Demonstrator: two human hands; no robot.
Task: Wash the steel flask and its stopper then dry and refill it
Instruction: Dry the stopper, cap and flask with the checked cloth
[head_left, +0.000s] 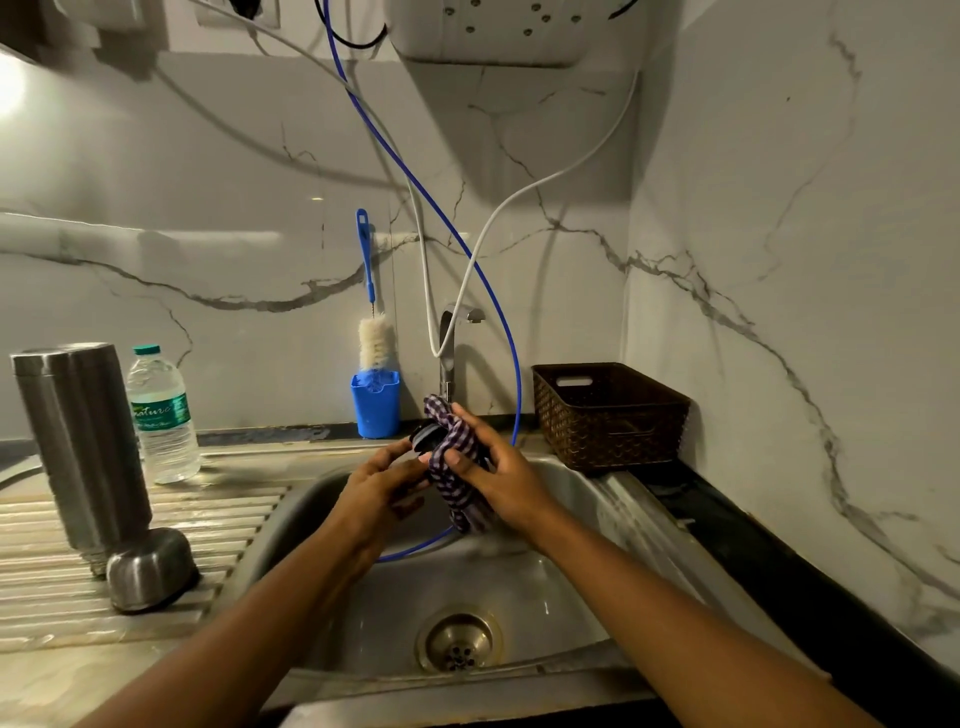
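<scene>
The steel flask (78, 447) stands on the ribbed surface at the far left. A small steel cup (150, 569) lies upside down, touching its foot. A water bottle (163, 415) stands just behind. A brush (375, 343) sits in a blue pot (375, 404). Over the sink (519, 587), the left hand (382, 483) has its grip curled round the black stopper (427, 439). The right hand (498, 478) has its grip round a checked cloth (460, 467), which touches the stopper. A brown basket (610, 415) sits at the right.

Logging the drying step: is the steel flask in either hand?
No, the flask stands on the draining board; the left hand holds the stopper, the right hand a checked cloth.
</scene>
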